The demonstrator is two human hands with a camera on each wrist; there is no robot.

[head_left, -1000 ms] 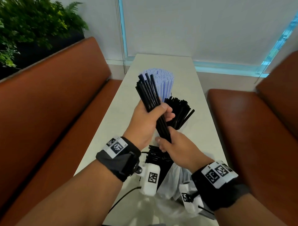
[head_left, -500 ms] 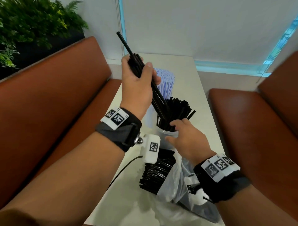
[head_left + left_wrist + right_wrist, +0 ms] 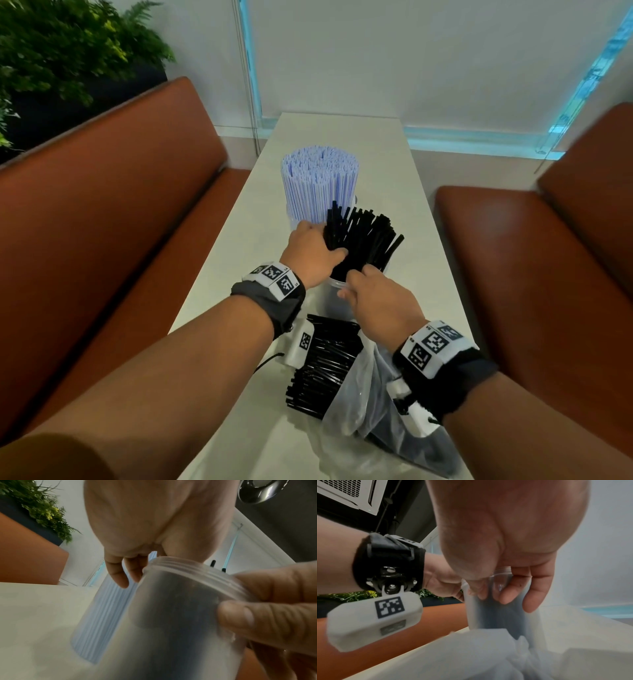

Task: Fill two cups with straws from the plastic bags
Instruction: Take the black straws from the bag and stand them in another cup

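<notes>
A clear plastic cup [image 3: 330, 291] near the table's middle holds a fan of black straws [image 3: 366, 236]. My left hand [image 3: 313, 253] grips the left side of that bunch just above the rim, thumb on the near side. My right hand [image 3: 373, 301] pinches the cup's rim [image 3: 502, 570] from the near side; its fingers [image 3: 254, 609] lie on the cup wall [image 3: 180, 608]. Just behind stands a second cup packed with pale blue straws [image 3: 320, 181]. A clear plastic bag [image 3: 370, 394] lies under my wrists, with more black straws [image 3: 325, 363] spilling from its mouth.
The narrow white table [image 3: 421, 260] runs away from me to the window wall. Brown padded benches flank it, left [image 3: 113, 212] and right [image 3: 548, 260]. A green plant [image 3: 68, 51] sits behind the left bench. The blue-straw cup [image 3: 106, 608] stands close beside the black-straw cup.
My left hand came down from high above the table and brought its bundle of black straws into the cup. My right hand moved from the bundle to the cup's rim and stays there.
</notes>
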